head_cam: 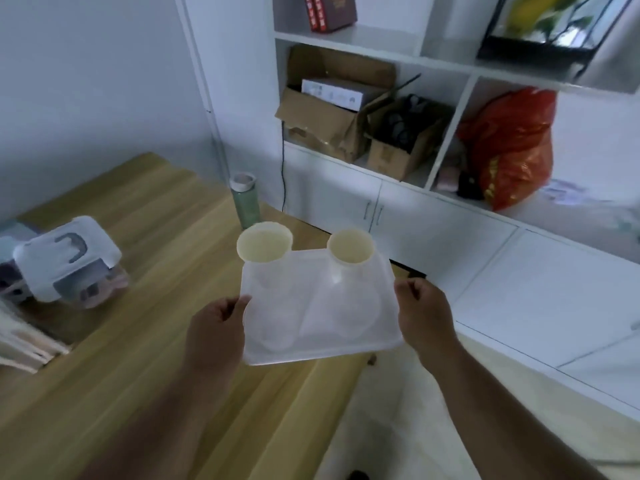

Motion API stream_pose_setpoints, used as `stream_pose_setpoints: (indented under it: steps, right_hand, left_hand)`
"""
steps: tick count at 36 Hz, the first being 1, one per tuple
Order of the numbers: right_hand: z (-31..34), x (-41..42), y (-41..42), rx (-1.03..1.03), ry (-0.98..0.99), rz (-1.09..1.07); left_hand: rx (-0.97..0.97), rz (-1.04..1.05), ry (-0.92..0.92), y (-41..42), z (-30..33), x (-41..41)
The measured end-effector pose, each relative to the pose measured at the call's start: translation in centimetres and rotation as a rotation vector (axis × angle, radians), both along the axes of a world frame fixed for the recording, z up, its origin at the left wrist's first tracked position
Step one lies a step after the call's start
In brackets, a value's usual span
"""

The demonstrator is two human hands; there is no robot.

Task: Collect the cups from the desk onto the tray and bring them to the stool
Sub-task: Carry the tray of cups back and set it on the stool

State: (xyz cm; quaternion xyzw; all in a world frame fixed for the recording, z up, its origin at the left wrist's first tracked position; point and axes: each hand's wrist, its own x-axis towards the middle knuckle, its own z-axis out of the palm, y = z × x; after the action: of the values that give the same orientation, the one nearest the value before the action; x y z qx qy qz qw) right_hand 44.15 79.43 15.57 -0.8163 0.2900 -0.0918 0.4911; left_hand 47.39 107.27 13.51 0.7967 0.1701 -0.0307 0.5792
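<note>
Head view shows me holding a translucent white tray [322, 344] in the air, above the near corner of the wooden desk [138, 271]. My left hand [216, 322] grips the tray's left edge, fingers curled round the rim; my right hand [420, 308] grips the right edge the same way. Two pale yellow cups stand upright at the far side of the tray: the left cup [265, 245] at the far left corner, the right cup [350, 251] toward the far right. They stand apart, not touching. On the desk behind them stands a green bottle [246, 200] with a white cap. A lidded plastic box [69, 258] sits at the desk's left side. White shelves [381, 46] line the wall beyond.
</note>
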Motion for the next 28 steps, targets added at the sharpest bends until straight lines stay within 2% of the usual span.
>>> stream_pose_setpoints:
  steps: [12, 22, 28]
  right_hand:
    - [0.8, -12.4, -10.6, -0.03, -0.007, -0.324]
    - [1.4, -25.8, -19.9, -0.032, -0.049, -0.569]
    - [1.8, -35.5, -25.8, -0.034, -0.038, -0.704]
  left_hand:
    - [0.031, -0.318, -0.061, -12.7, 0.6, -3.6]
    - [0.082, -0.572, -0.109, -25.7, 1.7, -10.9]
    - [0.096, -0.684, -0.132, -34.4, 2.9, -18.3]
